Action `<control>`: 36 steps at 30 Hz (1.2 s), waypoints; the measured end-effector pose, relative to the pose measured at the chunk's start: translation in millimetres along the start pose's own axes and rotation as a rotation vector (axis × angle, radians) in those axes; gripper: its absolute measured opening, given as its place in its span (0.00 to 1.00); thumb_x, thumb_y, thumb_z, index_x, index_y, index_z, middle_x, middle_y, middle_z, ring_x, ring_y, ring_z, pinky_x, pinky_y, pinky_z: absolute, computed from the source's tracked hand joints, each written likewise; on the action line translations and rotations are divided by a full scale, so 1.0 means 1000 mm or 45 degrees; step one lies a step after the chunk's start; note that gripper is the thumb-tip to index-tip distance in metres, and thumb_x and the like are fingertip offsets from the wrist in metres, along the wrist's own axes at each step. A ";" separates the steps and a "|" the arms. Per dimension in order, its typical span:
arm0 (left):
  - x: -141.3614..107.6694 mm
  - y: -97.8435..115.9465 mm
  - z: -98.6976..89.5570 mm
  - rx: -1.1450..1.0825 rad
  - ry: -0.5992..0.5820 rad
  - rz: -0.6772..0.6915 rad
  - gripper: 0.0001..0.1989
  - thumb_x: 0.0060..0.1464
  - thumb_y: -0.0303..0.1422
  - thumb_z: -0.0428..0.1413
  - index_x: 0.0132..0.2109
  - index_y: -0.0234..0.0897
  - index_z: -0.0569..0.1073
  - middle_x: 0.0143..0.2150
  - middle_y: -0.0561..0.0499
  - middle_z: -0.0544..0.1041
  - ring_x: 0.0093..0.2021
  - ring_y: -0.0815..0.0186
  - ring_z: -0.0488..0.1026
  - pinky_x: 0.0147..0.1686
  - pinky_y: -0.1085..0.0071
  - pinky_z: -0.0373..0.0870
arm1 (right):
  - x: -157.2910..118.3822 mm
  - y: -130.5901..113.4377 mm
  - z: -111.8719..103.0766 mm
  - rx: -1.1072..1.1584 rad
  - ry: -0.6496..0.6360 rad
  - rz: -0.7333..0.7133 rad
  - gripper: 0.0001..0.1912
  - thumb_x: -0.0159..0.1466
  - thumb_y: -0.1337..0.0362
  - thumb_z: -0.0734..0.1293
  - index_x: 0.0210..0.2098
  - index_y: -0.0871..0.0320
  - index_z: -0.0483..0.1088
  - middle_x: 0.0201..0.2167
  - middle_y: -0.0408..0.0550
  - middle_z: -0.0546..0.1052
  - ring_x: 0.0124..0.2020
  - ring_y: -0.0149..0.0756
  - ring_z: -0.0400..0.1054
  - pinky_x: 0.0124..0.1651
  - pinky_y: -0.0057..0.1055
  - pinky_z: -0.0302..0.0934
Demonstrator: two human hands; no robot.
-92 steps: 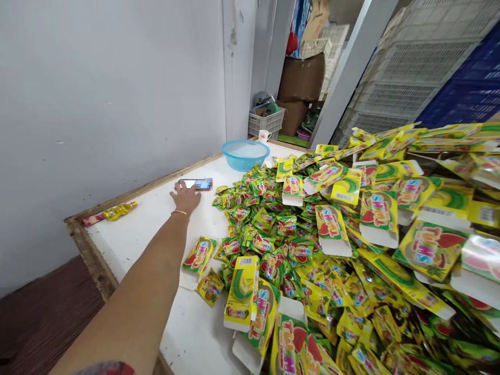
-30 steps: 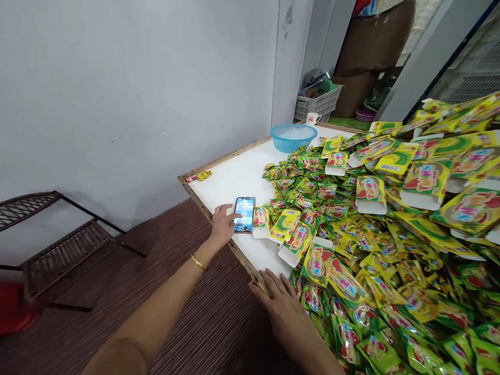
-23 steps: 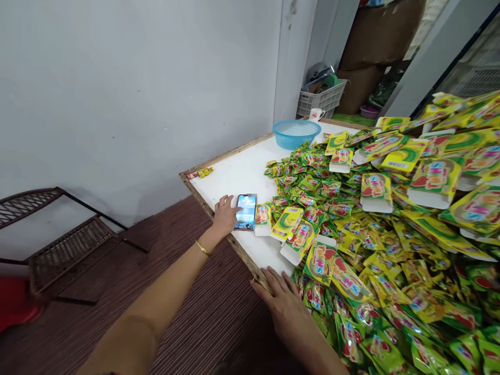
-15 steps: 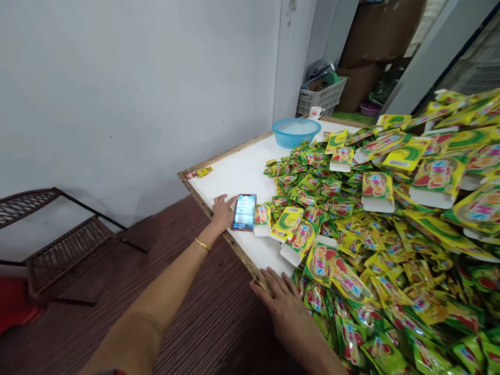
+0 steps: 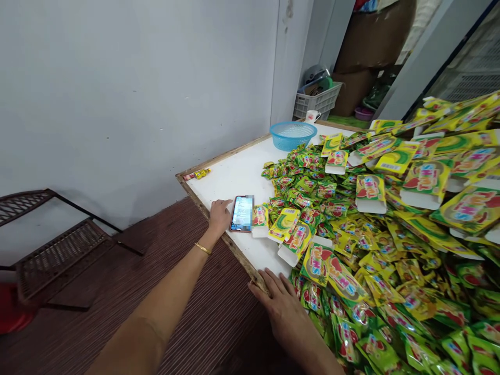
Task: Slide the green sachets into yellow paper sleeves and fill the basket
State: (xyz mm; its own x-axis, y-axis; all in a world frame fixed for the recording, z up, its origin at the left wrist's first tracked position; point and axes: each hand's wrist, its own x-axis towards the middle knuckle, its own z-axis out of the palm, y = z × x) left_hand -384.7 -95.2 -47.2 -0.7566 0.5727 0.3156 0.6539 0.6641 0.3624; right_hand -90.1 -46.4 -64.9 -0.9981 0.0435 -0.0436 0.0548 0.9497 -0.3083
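My left hand (image 5: 219,214) is at the left side of a smartphone (image 5: 241,213) with a lit screen, lying flat on the white tabletop (image 5: 234,179). One finger points toward the phone's upper left edge; whether it touches is hard to tell. The other fingers look partly bent, and nothing is held. My right hand (image 5: 283,304) rests over the table's wooden edge (image 5: 250,268), fingers spread, holding nothing. Beside it are yellow-green printed boxes (image 5: 318,263) with open flaps and a large heap of shiny green candy packets (image 5: 347,338).
A blue plastic basket (image 5: 292,138) and a white mug (image 5: 311,116) stand at the far corner. Small yellow packets (image 5: 202,173) lie near the left corner. A brown woven chair (image 5: 64,255) is on the floor at left. A white crate (image 5: 318,101) sits behind the table.
My left hand's fingers have drawn together somewhat, leaving one pointing at the phone. The right hand stays on the table edge. The view has shifted slightly.
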 end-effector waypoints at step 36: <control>-0.059 0.044 -0.024 -0.295 0.260 -0.181 0.22 0.50 0.19 0.42 0.46 0.32 0.75 0.43 0.44 0.77 0.44 0.62 0.73 0.46 0.65 0.70 | -0.038 0.075 -0.036 -0.446 0.811 0.233 0.21 0.57 0.79 0.55 0.44 0.60 0.70 0.47 0.55 0.72 0.54 0.42 0.62 0.54 0.42 0.60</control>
State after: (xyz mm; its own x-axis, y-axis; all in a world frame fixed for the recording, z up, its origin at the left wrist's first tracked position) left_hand -311.6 -111.3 -29.3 -0.8394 0.3586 0.4084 0.5429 0.5902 0.5975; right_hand -48.7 34.3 -51.7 -0.8029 0.2805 0.5259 0.3157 0.9486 -0.0240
